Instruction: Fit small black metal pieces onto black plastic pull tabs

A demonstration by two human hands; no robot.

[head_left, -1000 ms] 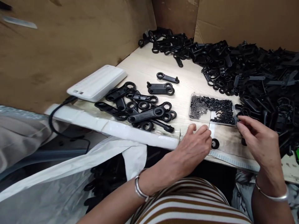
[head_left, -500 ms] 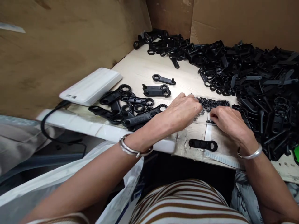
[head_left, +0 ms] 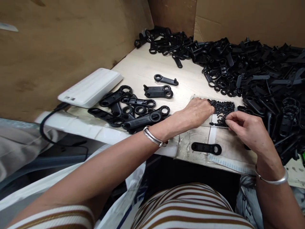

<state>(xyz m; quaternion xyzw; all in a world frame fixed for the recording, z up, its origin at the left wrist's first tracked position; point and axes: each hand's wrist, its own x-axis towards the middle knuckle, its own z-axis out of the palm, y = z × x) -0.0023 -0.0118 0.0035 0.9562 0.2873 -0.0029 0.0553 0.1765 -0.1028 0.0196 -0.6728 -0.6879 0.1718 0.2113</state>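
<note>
The pale surface [head_left: 140, 70] carries a tangled heap of black arms [head_left: 238, 66]; these look likely to hook on one another, so each should lift more freely by an outer end.

The left hand [head_left: 197, 111] reaches down over the left part of the tray, fingers bunched; their tips are hidden, so I cannot tell how far they are open or whether they hold anything. The right hand [head_left: 250, 127] is at the tray's right side, thumb and forefinger drawn close together; whether a piece sits between them I cannot tell.

The shallow clear tray [head_left: 215, 118] looks thin and light, perhaps brittle, and is best held by opposite walls and kept level.

Nearer the front edge lies a single black arm [head_left: 206, 148], probably light, stiff, smooth plastic; its narrow middle gives a good grip across the sides.

Small black pieces [head_left: 224, 106] lie loose in the tray; likely hard and nearly weightless, they suit a fingertip pinch and could slip away.
</note>
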